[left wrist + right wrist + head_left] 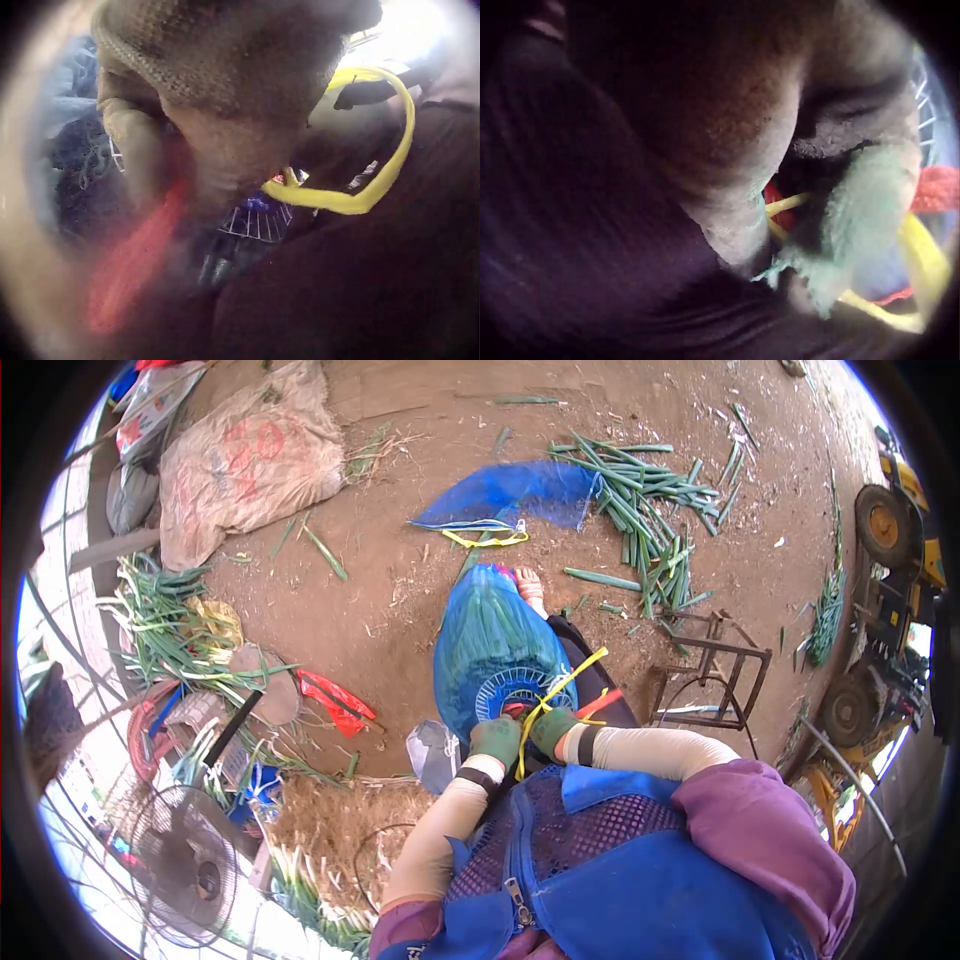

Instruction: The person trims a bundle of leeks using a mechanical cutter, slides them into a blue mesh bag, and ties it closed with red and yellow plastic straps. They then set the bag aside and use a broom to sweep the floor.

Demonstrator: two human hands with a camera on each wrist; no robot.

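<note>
A blue mesh bag (490,625) full of green onion leaves stands between the person's legs, with a white wire ring (512,682) at its near end. At that end the gloved left hand (495,740) and right hand (551,732) work close together. Yellow tape (545,705) loops between them, and a red strip (598,705) sticks out to the right. In the left wrist view the left hand (225,97) pinches the yellow tape (322,199) and red strip (135,262). The right wrist view shows curled fingers of the right hand (780,172) around yellow tape (926,262).
An empty blue mesh bag (520,495) lies ahead beside scattered green leaves (640,500). A rusty metal frame (712,670) stands right, near a yellow vehicle (885,590). At left are a woven sack (255,460), onions (160,610), a red bag (335,702) and a fan (185,865).
</note>
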